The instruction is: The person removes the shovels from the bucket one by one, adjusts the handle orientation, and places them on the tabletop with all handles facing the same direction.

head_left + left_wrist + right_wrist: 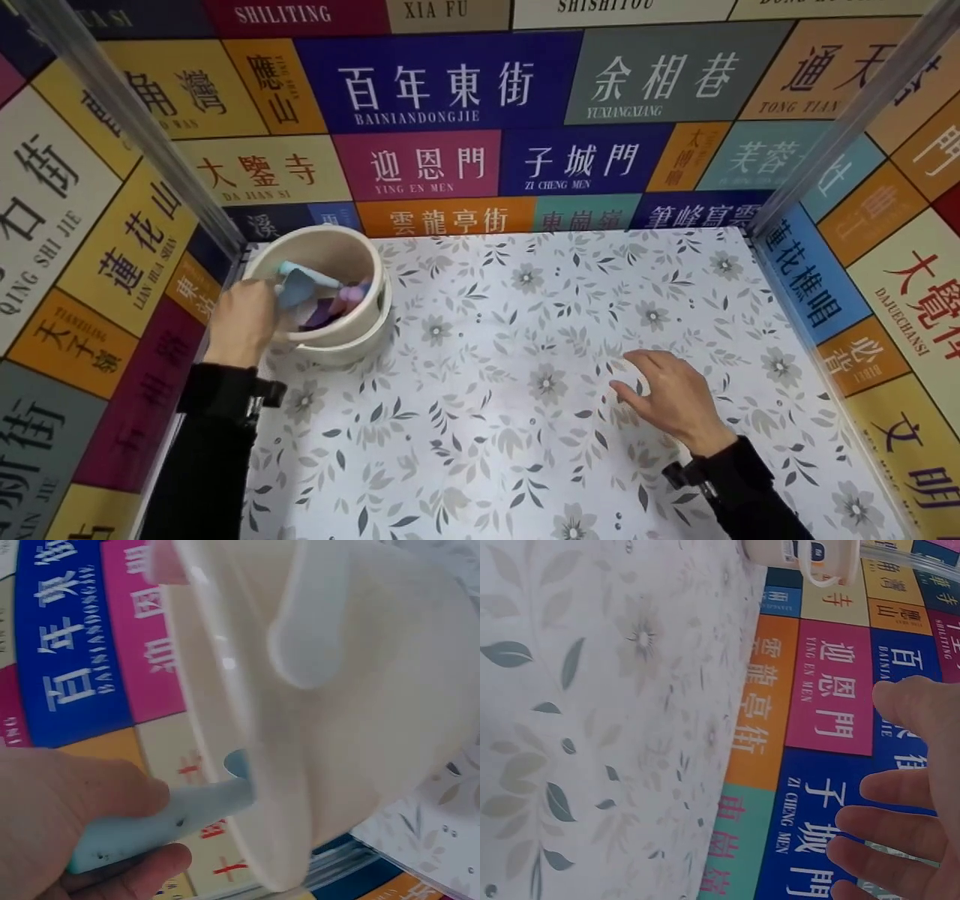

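At the far left corner of the table stands a cream bucket [352, 319] with its handle lowered around the outside. My left hand [244, 319] is at the bucket's left rim and grips the pale blue handle of a toy shovel [172, 821]. The shovel's blue-grey blade [296, 289] shows inside the bucket, and the rim hides part of it in the left wrist view. A purple toy [322, 311] and a pinkish-purple one [351, 292] lie in the bucket, beside another pale blue piece. Over the right part of the table, my right hand [671, 394] holds nothing, fingers relaxed and spread.
A white tablecloth [480, 330] with grey flowers and leaves covers the table. Panels [435, 82] with coloured street-name blocks stand upright at the back and on both sides. Clear corner posts [840, 120] join them at the back left and back right.
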The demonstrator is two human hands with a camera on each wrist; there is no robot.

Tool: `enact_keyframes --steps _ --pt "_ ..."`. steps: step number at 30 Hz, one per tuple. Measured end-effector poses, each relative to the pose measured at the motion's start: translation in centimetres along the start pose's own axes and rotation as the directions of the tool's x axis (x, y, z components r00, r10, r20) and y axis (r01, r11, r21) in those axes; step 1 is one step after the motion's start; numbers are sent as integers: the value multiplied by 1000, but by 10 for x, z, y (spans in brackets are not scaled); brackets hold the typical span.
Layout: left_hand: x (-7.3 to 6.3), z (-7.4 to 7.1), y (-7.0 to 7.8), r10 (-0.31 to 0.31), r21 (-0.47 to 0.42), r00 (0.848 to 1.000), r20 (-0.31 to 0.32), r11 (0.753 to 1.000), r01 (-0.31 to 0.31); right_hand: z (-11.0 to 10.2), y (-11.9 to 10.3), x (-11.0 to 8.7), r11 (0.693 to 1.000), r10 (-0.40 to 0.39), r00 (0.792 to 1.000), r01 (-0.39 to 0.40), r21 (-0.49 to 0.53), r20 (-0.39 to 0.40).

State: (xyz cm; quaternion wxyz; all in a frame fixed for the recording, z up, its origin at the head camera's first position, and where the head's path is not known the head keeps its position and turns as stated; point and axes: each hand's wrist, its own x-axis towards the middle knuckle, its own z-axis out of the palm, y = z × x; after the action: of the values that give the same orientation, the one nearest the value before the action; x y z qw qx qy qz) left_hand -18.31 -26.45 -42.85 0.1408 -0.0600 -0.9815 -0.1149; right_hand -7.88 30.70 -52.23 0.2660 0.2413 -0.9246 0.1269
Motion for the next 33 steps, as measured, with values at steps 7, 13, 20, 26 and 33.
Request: enact_keyframes --steps 7,13,20,26,33 --pt "-32 -10 19 2 -152 946 -323 987 -54 -14 6 13 998 47 996 -44 32 -75" --pt "-47 -7 48 -50 -272 841 -538 955 -118 -19 4 24 989 119 988 -110 95 -102" --pt "-52 24 96 -106 -357 695 -711 906 -228 -4 -14 36 974 133 983 -108 198 -123" --pt "-61 69 139 -82 -382 630 -773 852 -358 16 -39 49 936 153 979 -101 336 -131" --pt "-81 114 176 -34 -400 633 -774 801 -445 32 -65 57 862 198 976 -131 490 -87"
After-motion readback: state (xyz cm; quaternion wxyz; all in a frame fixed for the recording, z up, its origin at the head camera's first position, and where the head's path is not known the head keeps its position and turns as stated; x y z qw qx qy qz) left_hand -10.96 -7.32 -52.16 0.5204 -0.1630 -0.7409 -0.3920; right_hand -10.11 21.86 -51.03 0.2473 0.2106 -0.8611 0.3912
